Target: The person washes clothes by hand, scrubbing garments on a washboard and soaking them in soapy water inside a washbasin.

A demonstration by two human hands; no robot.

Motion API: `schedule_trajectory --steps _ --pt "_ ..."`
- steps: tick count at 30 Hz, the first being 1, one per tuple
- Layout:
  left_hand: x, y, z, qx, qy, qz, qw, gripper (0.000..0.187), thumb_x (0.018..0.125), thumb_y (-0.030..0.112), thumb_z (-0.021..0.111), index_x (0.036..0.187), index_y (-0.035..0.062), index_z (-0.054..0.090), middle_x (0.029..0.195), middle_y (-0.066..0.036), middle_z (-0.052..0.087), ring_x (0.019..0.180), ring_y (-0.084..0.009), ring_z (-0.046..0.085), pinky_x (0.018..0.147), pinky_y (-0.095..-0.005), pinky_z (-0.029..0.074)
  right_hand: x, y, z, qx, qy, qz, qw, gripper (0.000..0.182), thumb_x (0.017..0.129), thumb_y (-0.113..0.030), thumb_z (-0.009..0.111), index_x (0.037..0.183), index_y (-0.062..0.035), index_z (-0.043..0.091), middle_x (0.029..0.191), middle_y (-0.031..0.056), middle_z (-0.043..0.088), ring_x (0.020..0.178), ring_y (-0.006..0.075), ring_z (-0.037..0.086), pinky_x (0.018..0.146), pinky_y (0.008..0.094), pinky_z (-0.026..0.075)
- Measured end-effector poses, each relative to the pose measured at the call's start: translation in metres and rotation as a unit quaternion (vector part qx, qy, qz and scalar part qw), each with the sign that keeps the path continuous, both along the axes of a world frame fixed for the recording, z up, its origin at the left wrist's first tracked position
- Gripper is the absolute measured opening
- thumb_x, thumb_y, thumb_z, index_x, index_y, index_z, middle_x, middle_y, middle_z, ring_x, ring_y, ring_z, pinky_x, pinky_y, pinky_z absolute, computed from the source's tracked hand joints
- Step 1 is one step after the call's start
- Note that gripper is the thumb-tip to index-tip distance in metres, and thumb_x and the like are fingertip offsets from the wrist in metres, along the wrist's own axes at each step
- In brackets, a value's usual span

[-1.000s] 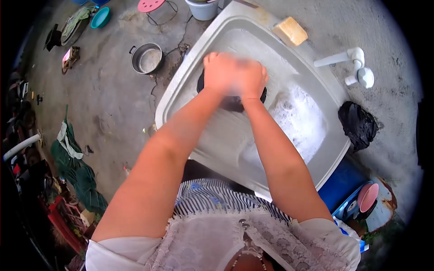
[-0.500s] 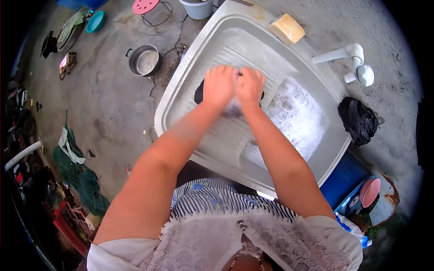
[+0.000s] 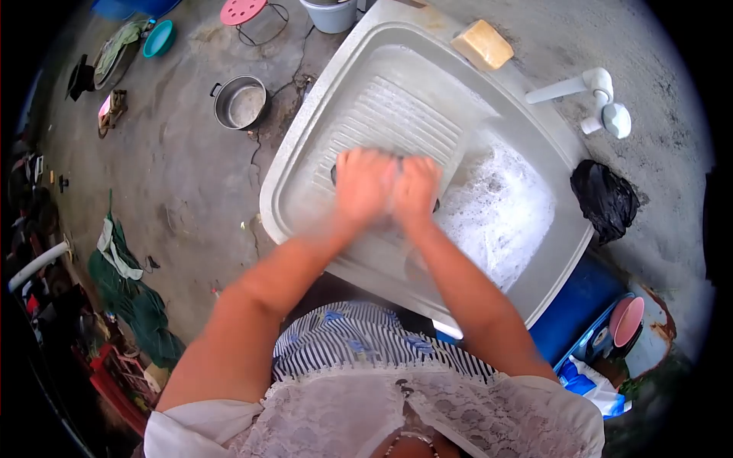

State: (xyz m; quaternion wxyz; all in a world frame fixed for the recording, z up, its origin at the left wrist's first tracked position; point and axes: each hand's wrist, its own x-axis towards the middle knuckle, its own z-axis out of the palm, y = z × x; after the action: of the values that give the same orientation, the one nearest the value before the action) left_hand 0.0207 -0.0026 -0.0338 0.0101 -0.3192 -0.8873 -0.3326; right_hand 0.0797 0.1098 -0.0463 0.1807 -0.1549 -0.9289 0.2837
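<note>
My left hand point(image 3: 364, 183) and my right hand point(image 3: 414, 185) are side by side over the ribbed washboard point(image 3: 405, 111) of a grey sink point(image 3: 294, 145). Both are blurred, with fingers curled round a dark cloth that is mostly hidden beneath them. Small black bits of the cloth point(image 3: 334, 175) show at the outer edges of the hands. White suds point(image 3: 500, 217) float in the basin to the right of the washboard.
A yellowish soap block point(image 3: 482, 45) rests on the sink's back rim. Beyond it are a white pipe with a tap point(image 3: 603, 95) and a black plastic bag point(image 3: 605, 201). A metal pot point(image 3: 241, 103) stands on the floor at left; a blue barrel point(image 3: 573, 309) is at lower right.
Both hands have moved down the washboard toward my body with the dark cloth, uncovering more of the upper ridges. The suds in the basin have shifted.
</note>
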Motion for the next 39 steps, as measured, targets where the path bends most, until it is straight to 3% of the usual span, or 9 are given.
schedule_trajectory --steps 6,10,15,16,20,25,29,34,39 --pt "-0.077 0.055 -0.015 -0.038 0.075 0.061 0.995 0.026 0.095 0.027 0.053 0.085 0.0095 0.070 0.095 -0.009 0.066 0.103 -0.0308 0.053 0.098 -0.0501 0.034 -0.088 0.037 -0.011 0.007 0.001 -0.185 0.983 0.021 0.084 -0.022 0.053 0.090 -0.0062 0.065 0.097 0.0108 0.066 0.100 0.0329 0.058 0.091 0.0498 0.040" --pt "-0.037 0.028 0.002 -0.003 0.089 0.106 0.990 0.026 0.092 0.027 0.055 0.088 0.0083 0.072 0.098 -0.008 0.067 0.109 -0.0312 0.052 0.111 -0.0550 0.025 -0.039 0.012 0.000 0.051 0.031 -0.065 0.996 0.022 0.085 -0.020 0.053 0.095 -0.0055 0.065 0.108 0.0119 0.065 0.106 0.0329 0.056 0.096 0.0465 0.039" --pt "0.030 -0.033 0.006 0.078 -0.008 0.000 0.997 0.024 0.094 0.027 0.053 0.091 0.0088 0.067 0.104 -0.009 0.064 0.103 -0.0334 0.053 0.096 -0.0496 0.035 0.053 -0.027 0.009 -0.101 0.116 0.032 0.988 0.010 0.077 -0.011 0.057 0.082 -0.0074 0.064 0.086 0.0117 0.066 0.089 0.0340 0.059 0.085 0.0463 0.042" --pt "0.026 -0.028 0.013 -0.032 -0.022 -0.035 0.999 0.022 0.094 0.026 0.052 0.088 0.0090 0.066 0.101 -0.010 0.064 0.099 -0.0328 0.054 0.091 -0.0480 0.036 0.043 -0.024 0.007 -0.105 0.112 0.035 0.988 0.010 0.077 -0.011 0.057 0.082 -0.0074 0.064 0.086 0.0117 0.066 0.089 0.0340 0.059 0.085 0.0463 0.042" --pt "-0.040 0.023 -0.012 -0.074 0.001 0.016 0.997 0.021 0.094 0.024 0.052 0.084 0.0096 0.064 0.095 -0.010 0.063 0.095 -0.0299 0.054 0.085 -0.0467 0.038 -0.051 0.020 -0.030 0.044 0.094 0.001 0.995 0.008 0.076 -0.013 0.055 0.069 -0.0094 0.055 0.076 0.0101 0.061 0.078 0.0338 0.056 0.076 0.0461 0.041" --pt "-0.081 0.052 -0.018 -0.057 0.118 0.064 0.989 0.026 0.095 0.029 0.054 0.089 0.0089 0.069 0.101 -0.008 0.065 0.107 -0.0296 0.053 0.102 -0.0496 0.034 -0.099 0.029 -0.005 0.036 0.026 -0.180 0.983 0.018 0.087 -0.017 0.051 0.090 -0.0075 0.065 0.104 0.0118 0.066 0.107 0.0352 0.055 0.097 0.0502 0.036" --pt "-0.030 0.020 0.016 -0.002 0.085 0.120 0.989 0.030 0.096 0.031 0.053 0.095 0.0059 0.070 0.111 -0.009 0.065 0.121 -0.0346 0.048 0.112 -0.0497 0.025 -0.030 0.005 0.001 0.067 0.053 -0.060 0.995 0.021 0.086 -0.019 0.053 0.099 -0.0060 0.064 0.113 0.0128 0.063 0.117 0.0375 0.050 0.107 0.0552 0.029" --pt "0.043 -0.023 0.002 0.123 -0.018 0.049 0.991 0.023 0.094 0.023 0.054 0.087 0.0045 0.065 0.091 -0.012 0.061 0.095 -0.0376 0.054 0.093 -0.0506 0.038 0.038 -0.028 -0.009 -0.090 0.142 -0.024 0.985 0.018 0.077 -0.012 0.053 0.091 -0.0028 0.061 0.100 0.0170 0.062 0.102 0.0385 0.054 0.096 0.0527 0.037" --pt "-0.042 0.032 -0.006 0.017 0.006 0.032 0.999 0.024 0.094 0.024 0.053 0.085 0.0055 0.065 0.083 -0.014 0.058 0.087 -0.0338 0.054 0.084 -0.0455 0.039 -0.048 0.023 -0.016 -0.032 0.065 -0.026 0.997 0.014 0.074 -0.011 0.051 0.083 -0.0059 0.060 0.089 0.0127 0.061 0.091 0.0354 0.055 0.084 0.0496 0.040"
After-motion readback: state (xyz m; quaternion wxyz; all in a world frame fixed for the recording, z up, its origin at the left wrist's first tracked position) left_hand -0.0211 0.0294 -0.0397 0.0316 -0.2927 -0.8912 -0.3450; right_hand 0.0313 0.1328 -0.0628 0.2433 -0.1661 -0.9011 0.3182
